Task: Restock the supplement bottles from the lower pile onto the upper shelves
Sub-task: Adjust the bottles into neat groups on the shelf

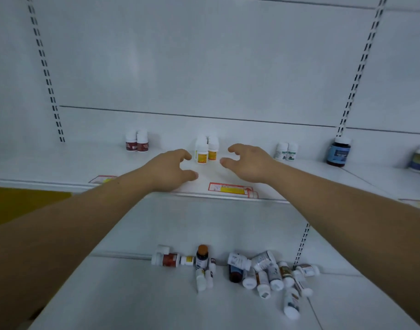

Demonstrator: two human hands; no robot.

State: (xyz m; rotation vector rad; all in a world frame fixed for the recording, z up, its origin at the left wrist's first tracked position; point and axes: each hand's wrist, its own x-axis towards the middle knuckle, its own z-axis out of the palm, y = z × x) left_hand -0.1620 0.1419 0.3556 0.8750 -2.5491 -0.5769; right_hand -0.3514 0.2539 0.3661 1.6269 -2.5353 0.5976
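Observation:
A small group of white bottles with yellow labels (206, 150) stands upright on the upper shelf (68, 163). My left hand (170, 169) hovers just left of the group, fingers loosely curved, holding nothing. My right hand (248, 161) hovers just right of it, likewise empty, with a gap to the bottles. On the lower shelf (132, 294) lies a pile of toppled supplement bottles (263, 275), white and brown, plus a dark upright bottle with an orange cap (202, 256).
Two red-labelled bottles (136, 141) stand at the upper shelf's left, two green-labelled ones (286, 151) at the right, then a large blue-labelled bottle (338, 151). Red price tags (230, 188) mark the shelf's front edge. Slotted uprights (46, 75) flank the back panel.

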